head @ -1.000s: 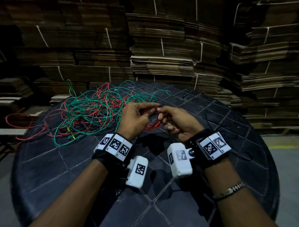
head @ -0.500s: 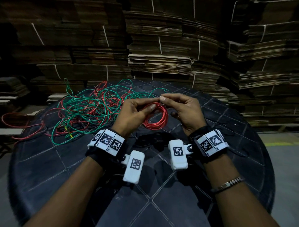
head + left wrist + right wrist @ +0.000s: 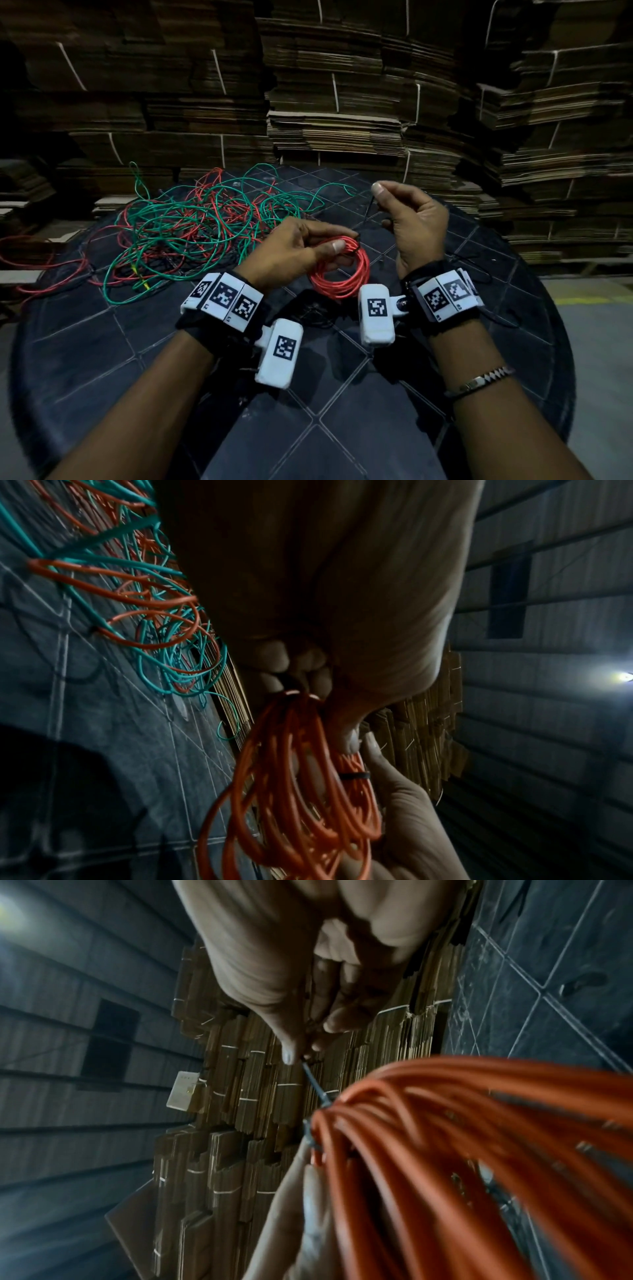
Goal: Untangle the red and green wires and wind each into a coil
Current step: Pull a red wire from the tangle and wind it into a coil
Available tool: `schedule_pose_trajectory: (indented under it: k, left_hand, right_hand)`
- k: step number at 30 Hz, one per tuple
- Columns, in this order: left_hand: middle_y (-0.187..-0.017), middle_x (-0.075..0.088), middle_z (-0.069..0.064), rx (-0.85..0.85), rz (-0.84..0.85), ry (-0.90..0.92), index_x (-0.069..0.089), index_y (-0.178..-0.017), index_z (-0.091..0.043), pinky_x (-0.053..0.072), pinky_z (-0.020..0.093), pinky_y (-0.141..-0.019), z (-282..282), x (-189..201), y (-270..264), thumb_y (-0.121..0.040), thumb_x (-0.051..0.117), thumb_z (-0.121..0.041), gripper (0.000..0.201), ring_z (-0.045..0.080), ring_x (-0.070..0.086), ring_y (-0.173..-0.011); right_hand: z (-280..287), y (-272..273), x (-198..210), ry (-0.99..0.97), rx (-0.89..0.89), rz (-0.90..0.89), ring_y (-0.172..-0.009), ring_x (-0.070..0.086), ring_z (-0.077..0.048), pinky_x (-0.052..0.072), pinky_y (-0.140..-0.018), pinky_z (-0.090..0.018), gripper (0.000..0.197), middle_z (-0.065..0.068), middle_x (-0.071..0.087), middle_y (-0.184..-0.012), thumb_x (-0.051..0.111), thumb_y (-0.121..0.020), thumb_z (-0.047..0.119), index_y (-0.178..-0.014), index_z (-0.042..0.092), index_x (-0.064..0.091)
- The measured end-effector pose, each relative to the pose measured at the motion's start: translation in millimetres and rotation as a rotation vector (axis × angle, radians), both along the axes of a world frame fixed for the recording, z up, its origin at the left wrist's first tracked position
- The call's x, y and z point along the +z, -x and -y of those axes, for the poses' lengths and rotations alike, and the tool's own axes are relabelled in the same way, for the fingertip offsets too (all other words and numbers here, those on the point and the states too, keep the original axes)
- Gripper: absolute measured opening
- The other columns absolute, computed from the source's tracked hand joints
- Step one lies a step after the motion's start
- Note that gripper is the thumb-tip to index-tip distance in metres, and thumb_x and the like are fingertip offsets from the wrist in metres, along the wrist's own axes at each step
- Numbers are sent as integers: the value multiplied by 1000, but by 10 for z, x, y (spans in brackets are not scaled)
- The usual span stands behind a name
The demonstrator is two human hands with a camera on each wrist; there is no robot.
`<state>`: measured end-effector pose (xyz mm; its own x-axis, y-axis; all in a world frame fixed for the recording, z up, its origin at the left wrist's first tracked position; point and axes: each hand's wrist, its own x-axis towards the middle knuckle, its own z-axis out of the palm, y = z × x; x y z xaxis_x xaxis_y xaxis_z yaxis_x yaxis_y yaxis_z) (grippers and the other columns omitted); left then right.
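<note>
A wound red wire coil (image 3: 342, 279) hangs from my left hand (image 3: 301, 248), which pinches its top between thumb and fingers. A thin black tie (image 3: 369, 207) wraps the coil's top, and my right hand (image 3: 407, 219) pinches its free end up and to the right. The left wrist view shows the red coil (image 3: 301, 791) with the black tie (image 3: 354, 775) as a band around it. In the right wrist view the tie (image 3: 316, 1088) runs taut from my fingertips to the coil (image 3: 445, 1137). A loose tangle of green wire (image 3: 178, 236) and red wire (image 3: 219, 209) lies on the table at left.
The round dark table (image 3: 376, 411) has a diamond grid pattern. Tall stacks of flattened cardboard (image 3: 335, 102) stand close behind it. Some red wire (image 3: 30, 260) trails off the table's left edge.
The coil was held between both hands near the middle. My right hand has since risen up and to the right, drawing the black tie's end away from the coil, which stays in my left hand.
</note>
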<state>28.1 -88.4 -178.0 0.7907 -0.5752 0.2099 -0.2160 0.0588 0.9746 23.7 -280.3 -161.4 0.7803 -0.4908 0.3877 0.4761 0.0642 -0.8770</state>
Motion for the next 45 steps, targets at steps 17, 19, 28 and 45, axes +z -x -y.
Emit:
schedule_pose_trajectory:
  k: [17, 19, 28, 45]
  left_hand:
    - [-112, 77, 19, 251, 32, 11, 69, -123, -4, 62, 32, -84, -49, 17, -82, -100, 60, 4, 26, 31, 77, -99]
    - [-113, 76, 18, 220, 38, -4, 69, -125, -4, 62, 32, -84, -38, 30, -54, -101, 60, 3, 27, 32, 76, -100]
    - [-105, 77, 13, 96, 106, -27, 66, -126, 7, 63, 32, -76, -51, 63, 9, -97, 63, 4, 29, 22, 75, -77]
    - [-96, 77, 18, 137, 63, 42, 67, -120, 9, 62, 28, -70, -95, 36, -62, -95, 66, 6, 26, 19, 72, -64]
  right_hand:
    - [-70, 28, -62, 221, 299, -353, -76, 65, -6, 44, -67, -26, 22, 2, 77, -90, 83, -83, 30, -100, 16, 79]
    - [-71, 15, -70, 229, 274, -331, -77, 64, -7, 44, -66, -27, 17, 3, 75, -86, 83, -83, 30, -94, 17, 79]
    - [-79, -81, -138, 54, 225, -369, -81, 60, -25, 45, -73, -38, 8, -10, 71, -78, 82, -82, 13, -82, 9, 76]
    - [-142, -7, -52, -94, 311, -218, -68, 61, -15, 52, -60, -17, 5, -7, 69, -75, 77, -87, 5, -87, 5, 72]
